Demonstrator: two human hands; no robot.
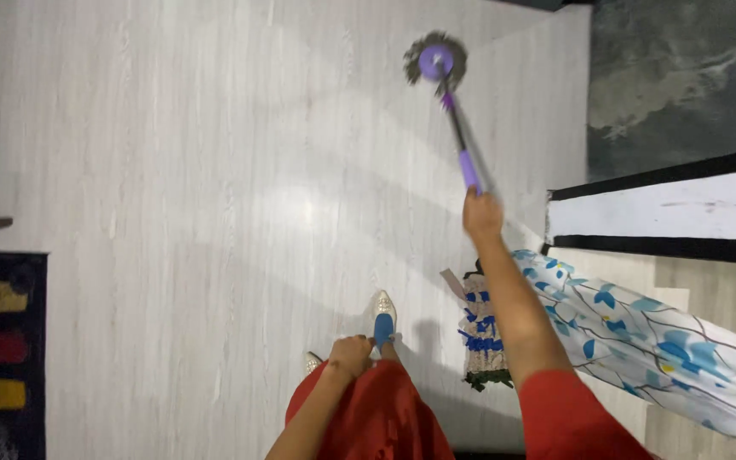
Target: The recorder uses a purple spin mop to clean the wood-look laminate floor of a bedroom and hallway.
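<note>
Head view, person mopping. The right hand [481, 213] is closed around the near end of the mop handle [462, 145], a thin, stiff pole with purple grips; the round mop head [435, 61] lies flat on the floor [215, 170], well beyond the hand. The mop looks light and rigid, its fringe soft and likely damp; the purple grip nearest the hand seems the natural hold. The left hand [351, 356] bunches red fabric [376, 409] at the person's front, fingers curled on it. The floor is pale, wood-grained and glossy. Right of the handle lie a floral cloth [641, 341] and a fringed rug [483, 341].
</note>
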